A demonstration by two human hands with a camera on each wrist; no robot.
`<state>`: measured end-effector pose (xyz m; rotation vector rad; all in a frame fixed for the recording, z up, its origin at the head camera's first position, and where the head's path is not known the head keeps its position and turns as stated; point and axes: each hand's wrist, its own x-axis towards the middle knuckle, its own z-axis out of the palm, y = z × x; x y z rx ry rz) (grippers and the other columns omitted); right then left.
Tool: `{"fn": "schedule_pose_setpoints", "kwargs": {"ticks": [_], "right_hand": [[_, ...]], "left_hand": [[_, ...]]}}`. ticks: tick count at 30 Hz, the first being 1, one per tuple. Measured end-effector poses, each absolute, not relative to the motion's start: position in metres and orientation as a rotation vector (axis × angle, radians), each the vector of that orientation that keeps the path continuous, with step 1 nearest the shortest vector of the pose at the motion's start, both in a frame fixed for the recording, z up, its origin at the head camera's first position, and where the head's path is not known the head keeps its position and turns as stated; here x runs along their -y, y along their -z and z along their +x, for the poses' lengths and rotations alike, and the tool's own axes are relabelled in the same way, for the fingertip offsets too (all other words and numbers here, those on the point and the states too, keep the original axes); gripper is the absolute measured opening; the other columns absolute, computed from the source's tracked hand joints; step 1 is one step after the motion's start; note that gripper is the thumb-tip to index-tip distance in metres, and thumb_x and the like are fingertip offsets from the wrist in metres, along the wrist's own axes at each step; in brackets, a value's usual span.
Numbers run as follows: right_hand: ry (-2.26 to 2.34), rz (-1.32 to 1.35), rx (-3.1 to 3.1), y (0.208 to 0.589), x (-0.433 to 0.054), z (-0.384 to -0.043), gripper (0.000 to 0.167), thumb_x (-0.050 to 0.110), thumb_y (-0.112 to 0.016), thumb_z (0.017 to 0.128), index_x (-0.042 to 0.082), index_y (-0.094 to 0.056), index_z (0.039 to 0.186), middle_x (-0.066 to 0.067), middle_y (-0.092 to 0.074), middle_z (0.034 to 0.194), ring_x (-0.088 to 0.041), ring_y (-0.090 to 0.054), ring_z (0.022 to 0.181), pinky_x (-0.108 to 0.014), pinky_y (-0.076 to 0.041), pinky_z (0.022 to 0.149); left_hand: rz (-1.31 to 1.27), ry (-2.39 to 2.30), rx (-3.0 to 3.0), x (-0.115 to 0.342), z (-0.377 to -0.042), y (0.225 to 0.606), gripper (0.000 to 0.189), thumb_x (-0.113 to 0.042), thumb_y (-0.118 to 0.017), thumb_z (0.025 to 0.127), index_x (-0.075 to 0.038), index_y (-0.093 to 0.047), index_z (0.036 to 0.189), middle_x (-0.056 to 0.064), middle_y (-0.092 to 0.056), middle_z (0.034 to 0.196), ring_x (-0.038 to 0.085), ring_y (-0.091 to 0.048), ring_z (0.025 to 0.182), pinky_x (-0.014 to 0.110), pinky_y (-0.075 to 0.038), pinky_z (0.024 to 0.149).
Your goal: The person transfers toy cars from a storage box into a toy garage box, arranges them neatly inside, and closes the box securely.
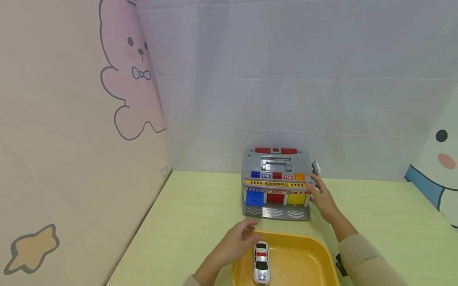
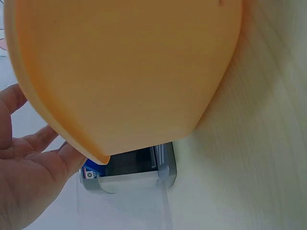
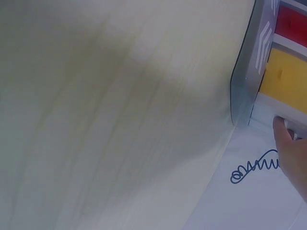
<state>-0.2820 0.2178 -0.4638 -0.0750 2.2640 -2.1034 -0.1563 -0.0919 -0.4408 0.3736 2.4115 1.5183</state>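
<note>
In the head view my left hand (image 1: 236, 243) hovers at the far left corner of the yellow tray (image 1: 298, 274), with loosely bent fingers and nothing in them. Close to its fingertips, a white toy police car (image 1: 262, 264) with a red roof light lies in the tray. My right hand (image 1: 323, 200) holds the right front edge of a grey toy garage (image 1: 275, 180), thumb at the front and fingers at the side. The garage's blue door (image 1: 255, 198) is tilted up; its red door (image 1: 276, 198) and yellow door (image 1: 296, 199) are down.
A pale table (image 1: 200, 206) lies under everything. Behind the garage hangs a white cloth (image 1: 250, 99), and a printed cartoon panel (image 1: 86, 159) borders the left side. A small dark object (image 1: 341, 265) sits by the right forearm.
</note>
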Motion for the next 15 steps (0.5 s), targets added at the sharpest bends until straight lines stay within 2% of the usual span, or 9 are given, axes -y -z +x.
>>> {"fn": "schedule_pose_setpoints", "kwargs": {"ticks": [4, 11, 15], "right_hand": [[2.107, -0.083, -2.26, 0.465, -0.218, -0.283, 0.059, 0.031, -0.042, 0.106, 0.012, -0.015, 0.154, -0.027, -0.014, 0.15, -0.044, -0.025, 0.134, -0.058, -0.021, 0.109], [2.1, -0.078, -2.266, 0.465, -0.219, -0.283, 0.059, 0.031, -0.042, 0.106, 0.012, -0.014, 0.154, -0.027, -0.014, 0.15, -0.044, -0.025, 0.134, -0.058, -0.021, 0.109], [2.101, -0.078, -2.266, 0.464, -0.218, -0.282, 0.059, 0.032, -0.043, 0.106, 0.012, -0.014, 0.154, -0.027, -0.015, 0.149, -0.043, -0.026, 0.133, -0.058, -0.021, 0.109]], "left_hand": [[0.353, -1.381, -2.411, 0.092, -0.156, 0.441, 0.043, -0.03, -0.068, 0.093, -0.01, -0.058, 0.13, 0.004, -0.061, 0.119, 0.026, -0.057, 0.112, 0.048, -0.048, 0.095], [0.338, -1.132, -2.429, 0.088, -0.154, 0.444, 0.056, -0.037, -0.074, 0.087, -0.009, -0.058, 0.133, 0.002, -0.059, 0.125, 0.021, -0.057, 0.11, 0.047, -0.047, 0.096], [0.32, -1.02, -2.467, 0.082, -0.154, 0.445, 0.058, -0.034, -0.079, 0.082, -0.013, -0.059, 0.132, -0.001, -0.058, 0.126, 0.018, -0.055, 0.11, 0.048, -0.046, 0.097]]}}
